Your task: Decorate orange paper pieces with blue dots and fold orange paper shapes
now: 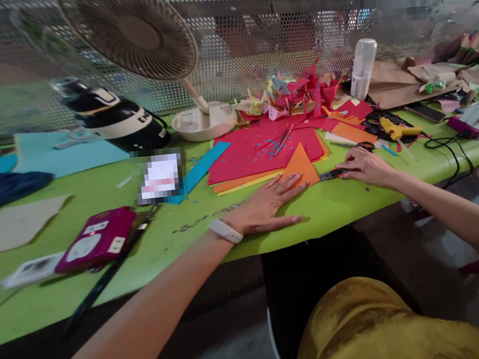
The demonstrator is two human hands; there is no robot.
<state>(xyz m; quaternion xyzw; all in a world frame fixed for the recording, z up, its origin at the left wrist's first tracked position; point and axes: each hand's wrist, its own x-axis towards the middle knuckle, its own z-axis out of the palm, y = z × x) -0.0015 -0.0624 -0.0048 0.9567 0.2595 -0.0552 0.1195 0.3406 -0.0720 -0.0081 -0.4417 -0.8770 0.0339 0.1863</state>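
An orange paper triangle lies near the table's front edge, its tip pointing away from me. Flat across its lower left part rests my left hand, fingers spread. My right hand is closed around a black utility knife, whose blade end meets the triangle's right corner. Behind the triangle is a stack of red paper sheets with orange and yellow sheets under it. Tweezers and small blue bits lie on the red sheet. A pair of scissors sits just beyond my right hand.
Folded paper pieces pile up behind the stack. A fan, a black bottle and a phone stand or lie leftward, near a purple power socket. At right are a yellow glue gun and a black cable.
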